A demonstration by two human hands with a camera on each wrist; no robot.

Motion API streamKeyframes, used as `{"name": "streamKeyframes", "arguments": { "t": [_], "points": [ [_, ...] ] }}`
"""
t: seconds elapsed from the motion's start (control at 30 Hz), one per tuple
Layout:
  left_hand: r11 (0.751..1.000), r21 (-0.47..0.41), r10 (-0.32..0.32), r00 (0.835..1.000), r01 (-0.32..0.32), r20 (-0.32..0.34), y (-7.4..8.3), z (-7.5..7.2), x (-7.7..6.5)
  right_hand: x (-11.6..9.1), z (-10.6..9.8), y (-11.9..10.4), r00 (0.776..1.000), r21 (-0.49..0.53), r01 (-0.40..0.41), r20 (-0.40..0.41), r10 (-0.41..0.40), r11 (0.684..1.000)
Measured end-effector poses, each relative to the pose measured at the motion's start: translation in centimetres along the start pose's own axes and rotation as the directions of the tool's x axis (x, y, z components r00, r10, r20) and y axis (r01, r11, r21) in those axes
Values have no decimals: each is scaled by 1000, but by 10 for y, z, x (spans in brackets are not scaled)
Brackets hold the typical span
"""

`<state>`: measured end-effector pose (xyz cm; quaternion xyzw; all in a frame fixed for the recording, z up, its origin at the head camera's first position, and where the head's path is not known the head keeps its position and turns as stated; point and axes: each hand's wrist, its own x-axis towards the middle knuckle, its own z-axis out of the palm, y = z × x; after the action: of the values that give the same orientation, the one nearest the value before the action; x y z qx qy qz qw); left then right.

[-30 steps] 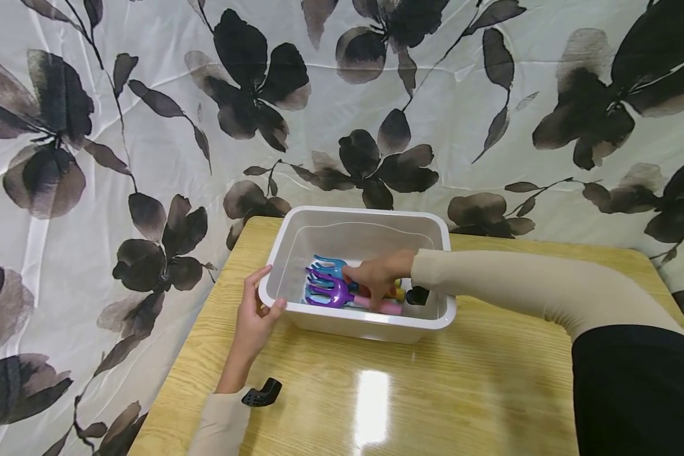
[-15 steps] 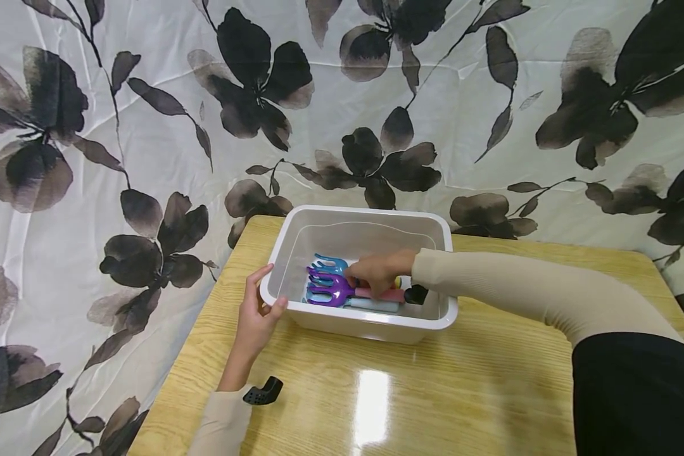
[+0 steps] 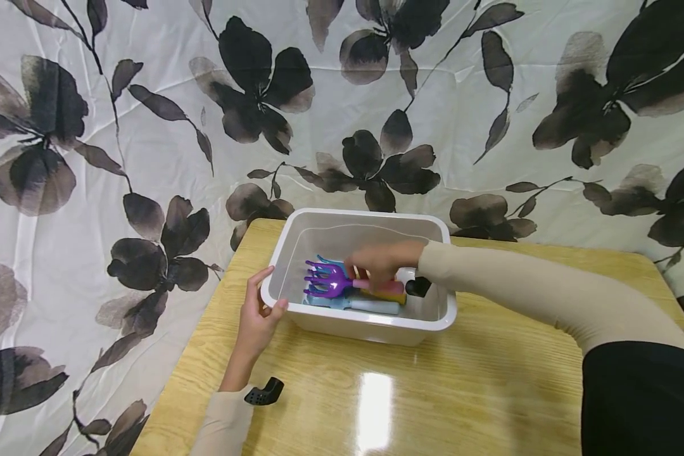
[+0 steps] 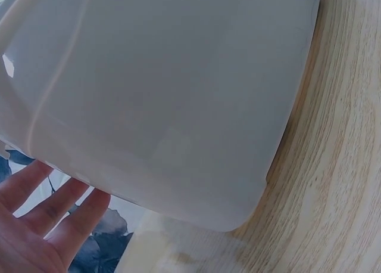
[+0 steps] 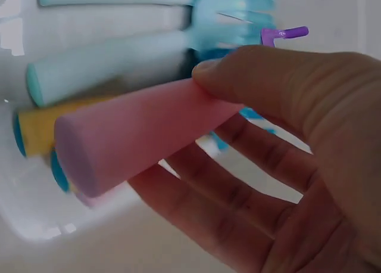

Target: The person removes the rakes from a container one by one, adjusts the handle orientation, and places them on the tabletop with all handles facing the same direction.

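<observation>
One right hand (image 3: 379,261) is gripping a purple-and-pink fork (image 3: 329,280) inside the white bin (image 3: 356,330). The left hand (image 3: 258,318) is clasping the bin's rim (image 3: 370,214).

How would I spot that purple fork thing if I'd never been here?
On the wooden table stands a white bin. Inside, the right hand grips the purple fork by its pink handle, its head towards the person's left. Its purple and pink colours, and being held, set it apart from the light blue tool nearer the person.
</observation>
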<state>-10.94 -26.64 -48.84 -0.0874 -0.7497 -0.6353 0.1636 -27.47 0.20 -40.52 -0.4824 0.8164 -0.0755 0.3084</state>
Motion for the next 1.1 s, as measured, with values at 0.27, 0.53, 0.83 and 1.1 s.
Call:
{"name": "streamKeyframes", "arguments": {
  "t": [0.27,0.53,0.83,1.1],
  "points": [
    [1000,17,6,1000,-6,-2,0,-1,-3,-40,-34,-12,992,31,32,-126,-28,999],
    [999,47,3,1000,-3,-11,1,-1,-5,-88,-53,-12,967,150,35,-254,5,988],
    [999,49,3,1000,-3,-3,2,2,-4,-148,-62,7,903,209,8,-422,83,978],
    [998,56,5,999,-4,-31,-1,4,-6,-205,-50,39,796,300,-85,-552,246,950]
  ]
}}
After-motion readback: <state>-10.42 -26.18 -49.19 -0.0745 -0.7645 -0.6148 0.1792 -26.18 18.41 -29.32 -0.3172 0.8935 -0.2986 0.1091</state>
